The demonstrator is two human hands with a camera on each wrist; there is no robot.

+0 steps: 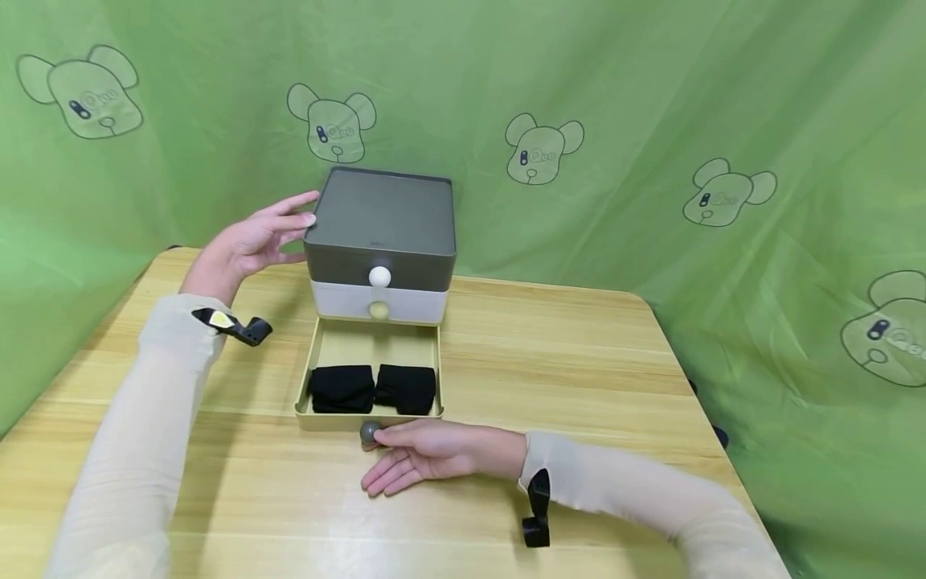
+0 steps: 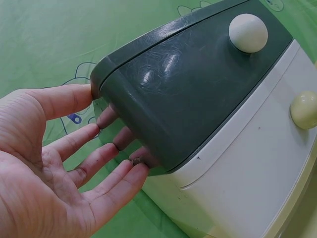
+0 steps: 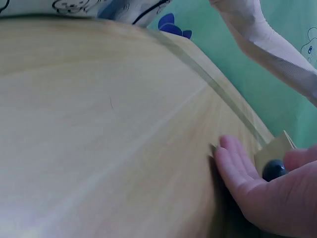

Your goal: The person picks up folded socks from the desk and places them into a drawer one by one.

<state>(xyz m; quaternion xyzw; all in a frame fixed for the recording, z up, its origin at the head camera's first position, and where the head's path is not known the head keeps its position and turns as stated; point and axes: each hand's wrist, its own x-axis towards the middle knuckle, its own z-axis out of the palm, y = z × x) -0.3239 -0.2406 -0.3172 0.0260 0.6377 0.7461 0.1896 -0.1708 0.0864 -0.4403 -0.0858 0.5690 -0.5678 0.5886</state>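
A small drawer unit has a dark grey top drawer with a white knob and a white drawer under it with a cream knob. Its bottom cream drawer is pulled out. Inside it, two folded black cloth bundles lie side by side. My left hand rests its spread fingertips on the unit's left side. At the front of the cream drawer, my right hand pinches the round grey knob between thumb and index finger, the other fingers stretched out.
The unit stands near the back of a wooden table. Behind it hangs a green curtain with bear-head drawings. The table's right edge runs down beside the curtain. Black wrist mounts sit on both sleeves.
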